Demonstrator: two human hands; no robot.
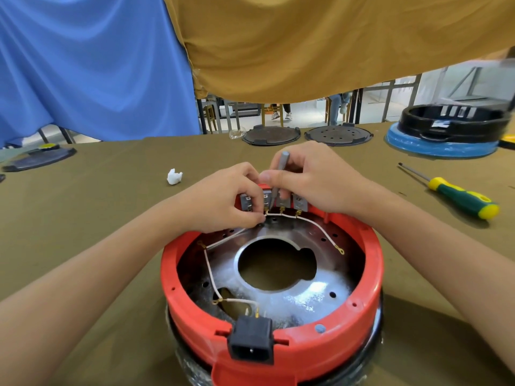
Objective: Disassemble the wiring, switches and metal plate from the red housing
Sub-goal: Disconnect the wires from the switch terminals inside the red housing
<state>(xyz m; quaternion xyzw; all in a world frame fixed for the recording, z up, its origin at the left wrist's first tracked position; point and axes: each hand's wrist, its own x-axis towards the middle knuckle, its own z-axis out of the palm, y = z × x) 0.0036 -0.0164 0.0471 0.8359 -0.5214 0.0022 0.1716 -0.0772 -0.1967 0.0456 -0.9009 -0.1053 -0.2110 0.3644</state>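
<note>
Black socket (pixel 251 344) at 6 o'clock; at 12, left hand (pixel 228 199) pinches white wire (pixel 281 215), right hand (pixel 312 179) grips grey tool (pixel 280 174), apparently prying switches (pixel 274 201) free.

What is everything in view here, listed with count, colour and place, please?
red housing: 1, red, centre front
metal plate: 1, silver, inside housing
switches: 4, grey, housing's far rim
wires: several, white, over the plate
power socket: 1, black, near rim
screwdriver: 1, green-yellow, right
round covers: 2, dark, far edge
white wad: 1, left
left hand: pinches a wire
right hand: holds grey tool
</note>
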